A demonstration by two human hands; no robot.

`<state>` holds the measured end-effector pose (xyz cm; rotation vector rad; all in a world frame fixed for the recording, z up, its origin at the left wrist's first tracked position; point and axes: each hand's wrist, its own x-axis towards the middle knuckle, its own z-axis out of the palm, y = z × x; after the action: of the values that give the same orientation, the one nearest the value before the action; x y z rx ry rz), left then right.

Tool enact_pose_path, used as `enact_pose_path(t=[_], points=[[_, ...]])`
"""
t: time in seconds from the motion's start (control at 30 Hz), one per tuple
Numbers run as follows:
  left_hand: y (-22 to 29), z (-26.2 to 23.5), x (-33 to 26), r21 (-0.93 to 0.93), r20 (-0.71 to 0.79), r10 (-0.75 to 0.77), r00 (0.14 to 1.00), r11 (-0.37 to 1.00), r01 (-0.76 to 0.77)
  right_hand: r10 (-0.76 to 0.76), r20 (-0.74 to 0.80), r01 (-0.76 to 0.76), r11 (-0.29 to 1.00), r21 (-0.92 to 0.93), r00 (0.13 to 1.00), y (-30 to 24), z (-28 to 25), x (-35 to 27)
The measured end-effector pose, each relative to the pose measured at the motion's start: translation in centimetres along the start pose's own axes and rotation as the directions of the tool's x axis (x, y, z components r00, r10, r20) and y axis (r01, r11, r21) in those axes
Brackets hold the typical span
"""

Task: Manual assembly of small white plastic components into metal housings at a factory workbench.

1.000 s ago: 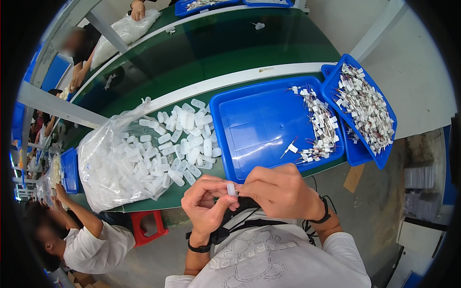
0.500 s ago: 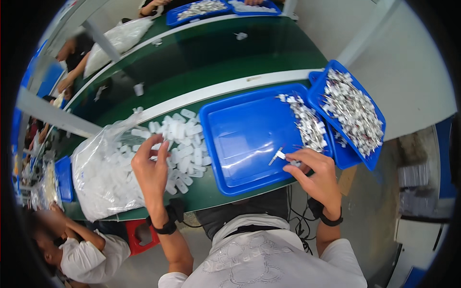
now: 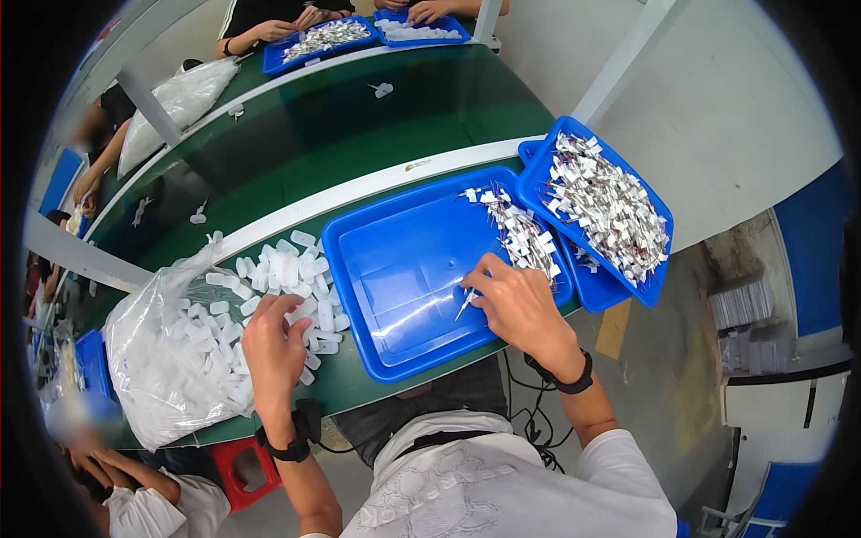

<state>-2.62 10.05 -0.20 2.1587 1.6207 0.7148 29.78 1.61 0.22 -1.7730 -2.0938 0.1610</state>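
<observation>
My left hand (image 3: 273, 348) hovers at the near edge of a heap of translucent white plastic casings (image 3: 291, 269), its fingers curved and thumb apart from them. Nothing shows between those fingertips. Over the blue tray (image 3: 395, 366), my right hand (image 3: 518, 307) bends down with thumb and fingers pinched on a small white part with a thin metal stem (image 3: 464, 306). The stem sticks out below the fingertips, and the fingers cover the rest. Similar white and silver parts with wires (image 3: 520, 235) lie piled along the tray's right side.
A clear plastic bag (image 3: 148, 359) of casings lies to the left. At right, a tilted blue tray (image 3: 659, 291) full of wired parts rests on another tray (image 3: 603, 291). Beyond a white rail (image 3: 359, 190), a green surface (image 3: 314, 125) carries a few loose parts. Co-workers sit across and at left.
My right hand has turned over and come down onto the part in the tray. My left hand has drawn slightly back toward me. The whole view has shifted.
</observation>
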Motion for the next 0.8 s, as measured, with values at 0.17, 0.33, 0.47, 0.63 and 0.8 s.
enact_pose_path(t=[0.17, 0.33, 0.47, 0.63, 0.8], points=[[-0.7, 0.2, 0.1, 0.037, -0.042, -0.057, 0.997, 0.998, 0.059, 0.001, 0.133, 0.003, 1.0, -0.031, 0.991, 0.2, 0.4, 1.0], [-0.2, -0.4, -0.5, 0.015, -0.231, 0.054, 0.972, 0.999, -0.052, -0.057, 0.032, 0.054, 0.994, 0.095, 0.998, 0.6, 0.4, 0.9], [1.4, -0.9, -1.7, -0.194, -0.395, -0.005, 0.919, 0.978, -0.078, -0.003, -0.135, 0.05, 0.937, 0.346, 0.991, -1.1, -1.9, 1.0], [4.0, -1.3, -4.9, -0.864, -0.038, -0.225, 0.974, 0.497, 0.081, 0.149, -0.11, -0.021, 0.68, 0.733, 0.983, -3.1, -2.0, -0.7], [4.1, -1.0, -6.5, -0.928, 0.135, -0.112, 0.985, 0.333, 0.165, -0.08, -0.186, 0.198, 0.569, 0.798, 0.979, -4.7, -1.6, -1.1]])
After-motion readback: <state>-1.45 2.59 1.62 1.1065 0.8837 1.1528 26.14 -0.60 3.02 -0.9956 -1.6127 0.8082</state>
